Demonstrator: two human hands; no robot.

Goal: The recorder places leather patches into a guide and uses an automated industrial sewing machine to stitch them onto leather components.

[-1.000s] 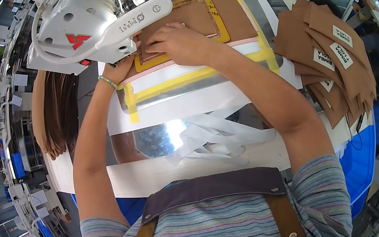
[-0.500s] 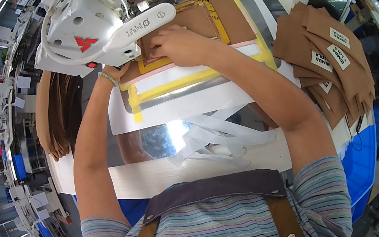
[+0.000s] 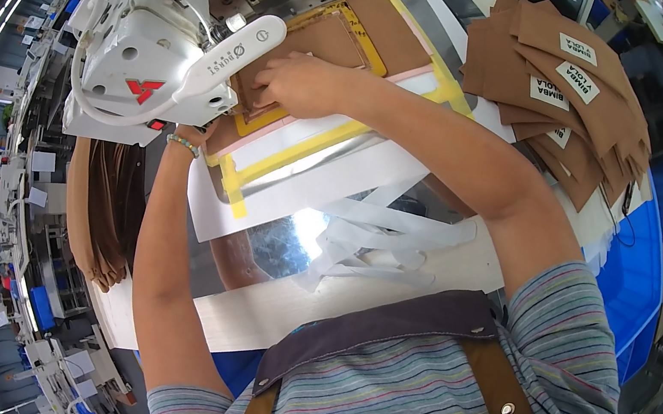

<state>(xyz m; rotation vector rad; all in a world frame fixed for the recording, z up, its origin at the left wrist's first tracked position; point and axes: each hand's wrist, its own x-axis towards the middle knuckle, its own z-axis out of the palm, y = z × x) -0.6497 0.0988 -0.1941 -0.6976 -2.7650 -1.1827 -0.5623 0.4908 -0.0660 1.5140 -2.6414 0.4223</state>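
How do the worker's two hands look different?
The right hand shows almost whole, but the left hand is mostly hidden by the white machine. The left hand has a beaded bracelet at its wrist; the right hand has none. Both look bare, without gloves.

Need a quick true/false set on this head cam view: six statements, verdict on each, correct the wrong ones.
1. The right hand partly covers the yellow template. True.
2. The left wrist is bare. False: a beaded bracelet circles it.
3. The white sewing machine head hides part of the left hand. True.
4. The labelled brown panels are piled at the picture's left. False: they lie fanned out at the right.
5. The thin white strips lie on the floor. False: they lie loosely on the worktable.
6. A blue bin is at the picture's right. True.
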